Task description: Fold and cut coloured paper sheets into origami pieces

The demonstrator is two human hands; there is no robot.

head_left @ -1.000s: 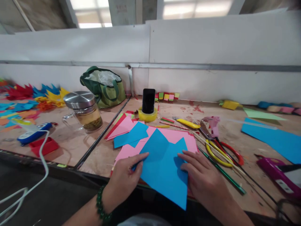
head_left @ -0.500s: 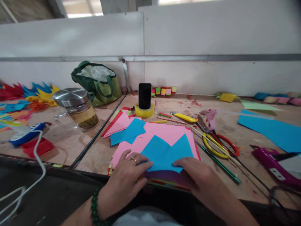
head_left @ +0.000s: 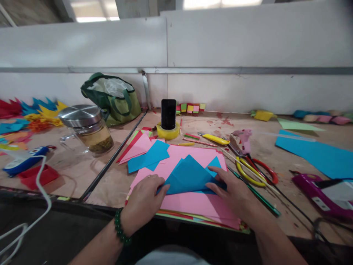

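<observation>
A blue paper, folded up with one peak at its middle and another at the right, lies on a stack of pink sheets. My left hand pinches its left end between thumb and fingers. The right end is between the thumb and fingers of my right hand. Behind my left hand, another folded blue piece rests partly on the stack, beside pink and red paper triangles.
A phone stands in a yellow tape roll. To the right are a yellow cutter, scissors, a pink glue gun and a purple device. A glass mug and green bag stand left.
The blue paper's lower part has been folded upward, covering much of its left peak. Both hands have shifted, and more of the pink stack's front shows.
</observation>
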